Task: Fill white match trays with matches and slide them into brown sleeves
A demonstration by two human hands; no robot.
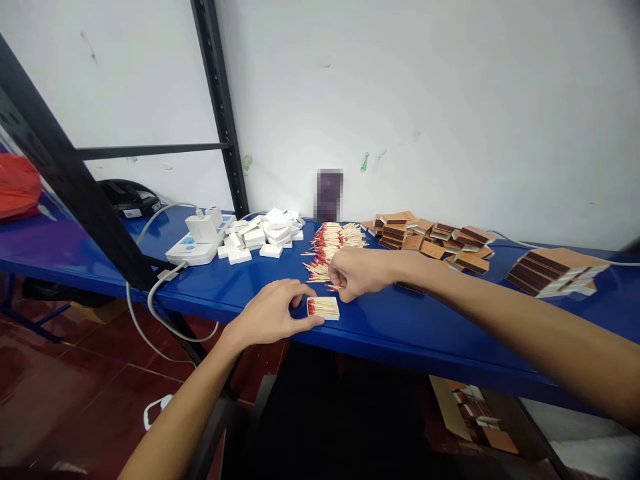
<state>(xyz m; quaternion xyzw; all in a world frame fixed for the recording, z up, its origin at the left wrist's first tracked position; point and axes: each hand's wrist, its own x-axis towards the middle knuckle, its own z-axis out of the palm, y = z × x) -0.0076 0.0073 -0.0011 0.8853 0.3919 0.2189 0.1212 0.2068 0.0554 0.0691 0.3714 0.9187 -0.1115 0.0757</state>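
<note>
My left hand holds a small white matchbox tray at its left end, thumb at the near side and index finger at the far side. Inside the tray lies a layer of matches, their red heads toward the left. Just behind and to the right, my right hand is closed in a pinch, with a few red-tipped matches sticking out to the left of the fingers. It is at the near edge of a large pile of loose matches, partly covering it.
White empty-looking trays are heaped left of the matches. Brown matchbox sleeves lie heaped to the right, and stacked matchboxes stand farther right. A power strip with cables sits beside the black shelf post on the blue shelf.
</note>
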